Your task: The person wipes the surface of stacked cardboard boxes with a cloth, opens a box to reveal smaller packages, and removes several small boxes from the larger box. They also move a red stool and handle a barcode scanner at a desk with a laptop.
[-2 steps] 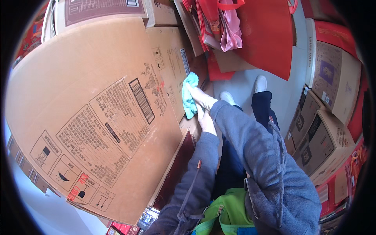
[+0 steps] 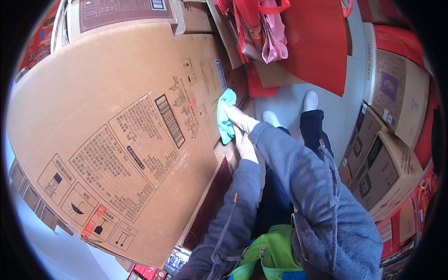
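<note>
A crumpled turquoise cloth (image 2: 226,122) lies against the side of a brown cardboard carton (image 2: 207,88). My right hand (image 2: 239,119) grips the cloth, its fingers pressed into the fabric. Just below, my left hand (image 2: 245,147) meets the cloth's lower right edge, its fingertips partly hidden beside the right hand. Both arms are in grey-blue sleeves and come together at the cloth. A much larger carton (image 2: 116,93), with printed text, symbols and a barcode, fills the left side close to my hands.
Red gift bags (image 2: 312,42) and a pink ribbon-like bag (image 2: 275,39) stand ahead. Stacked cartons (image 2: 378,163) line the right side. My feet, in white shoes (image 2: 310,100), stand on the pale floor (image 2: 333,109) between the stacks. A green bag (image 2: 280,247) hangs at my front.
</note>
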Tool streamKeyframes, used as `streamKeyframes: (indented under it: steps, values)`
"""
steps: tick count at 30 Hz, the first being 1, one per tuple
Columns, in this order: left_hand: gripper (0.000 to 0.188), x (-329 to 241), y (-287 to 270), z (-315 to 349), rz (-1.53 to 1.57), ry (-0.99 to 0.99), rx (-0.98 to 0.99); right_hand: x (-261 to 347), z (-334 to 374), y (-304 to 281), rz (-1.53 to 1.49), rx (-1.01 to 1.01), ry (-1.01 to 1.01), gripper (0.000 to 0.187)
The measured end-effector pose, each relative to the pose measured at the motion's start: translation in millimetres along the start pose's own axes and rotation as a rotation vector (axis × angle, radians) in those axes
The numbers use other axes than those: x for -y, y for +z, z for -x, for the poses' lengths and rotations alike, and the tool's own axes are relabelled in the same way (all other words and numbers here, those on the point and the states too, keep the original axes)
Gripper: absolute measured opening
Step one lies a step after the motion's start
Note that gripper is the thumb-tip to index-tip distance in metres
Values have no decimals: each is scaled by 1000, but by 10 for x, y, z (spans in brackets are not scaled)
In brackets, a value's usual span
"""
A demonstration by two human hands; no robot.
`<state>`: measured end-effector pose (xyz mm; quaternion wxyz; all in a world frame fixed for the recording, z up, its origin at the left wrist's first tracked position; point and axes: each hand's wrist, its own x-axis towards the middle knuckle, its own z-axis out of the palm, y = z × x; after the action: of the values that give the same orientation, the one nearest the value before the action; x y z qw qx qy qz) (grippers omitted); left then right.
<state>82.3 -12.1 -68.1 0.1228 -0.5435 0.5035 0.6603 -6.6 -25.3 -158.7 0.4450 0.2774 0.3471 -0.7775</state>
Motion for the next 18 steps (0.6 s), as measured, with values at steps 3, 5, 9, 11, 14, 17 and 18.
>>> streamKeyframes:
  steps: [3,5,9,11,14,17,18]
  values:
    - [61,-70,1,89,-24,54,18,100,240,48,-139,192,28,43]
    - [61,-73,-37,144,-80,78,16,157,340,145,-225,185,4,41]
    - [60,-3,-164,205,-59,129,47,236,548,223,-351,320,77,39]
    - [59,0,-228,216,-8,83,44,270,628,286,-350,300,67,39]
    - [57,-107,-234,218,124,-18,126,320,694,381,-306,260,-16,38]
    - [54,-196,-109,411,-2,114,65,382,677,445,-116,147,-79,34]
    - [53,-226,-56,499,-116,267,55,400,674,450,-15,87,-79,35]
